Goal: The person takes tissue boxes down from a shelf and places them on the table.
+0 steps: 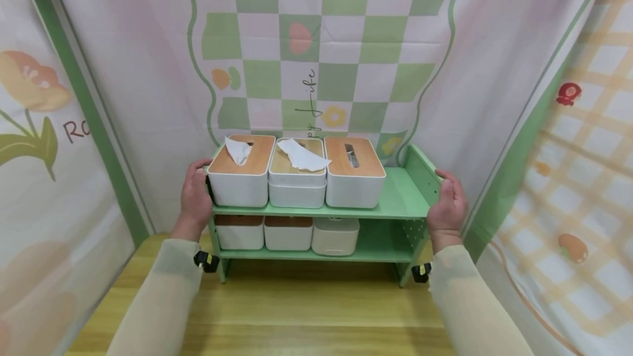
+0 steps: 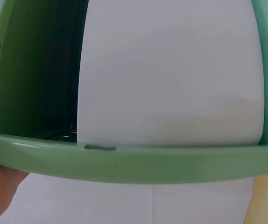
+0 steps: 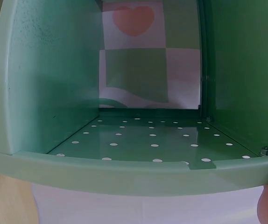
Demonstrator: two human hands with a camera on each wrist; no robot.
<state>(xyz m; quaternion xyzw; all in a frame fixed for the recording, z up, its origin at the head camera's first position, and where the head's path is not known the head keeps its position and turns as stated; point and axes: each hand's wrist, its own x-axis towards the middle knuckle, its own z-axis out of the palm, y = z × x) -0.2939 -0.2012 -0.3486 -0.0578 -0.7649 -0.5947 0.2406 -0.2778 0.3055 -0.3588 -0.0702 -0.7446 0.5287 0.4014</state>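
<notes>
A two-tier green shelf (image 1: 400, 194) stands before me on a wooden table. My left hand (image 1: 196, 199) touches its left side panel from outside, and my right hand (image 1: 449, 205) rests against the right side panel (image 1: 423, 176). On the upper tier are a wood-lidded white tissue box (image 1: 239, 188) at left, a smaller tissue box (image 1: 298, 195) in the middle, and another tissue box (image 1: 353, 190) to its right. Tissues stick out of the left and middle boxes. Some fingertips are hidden by the panels. Only the edge of each hand shows in its wrist view.
Below, the lower tier holds two wood-topped white boxes (image 1: 288, 237) and a cream lidded box (image 1: 336, 238). Patterned curtains (image 1: 341, 43) enclose the wooden table (image 1: 316, 301) at the back and sides. Holes dot the right panel's inner face in the right wrist view.
</notes>
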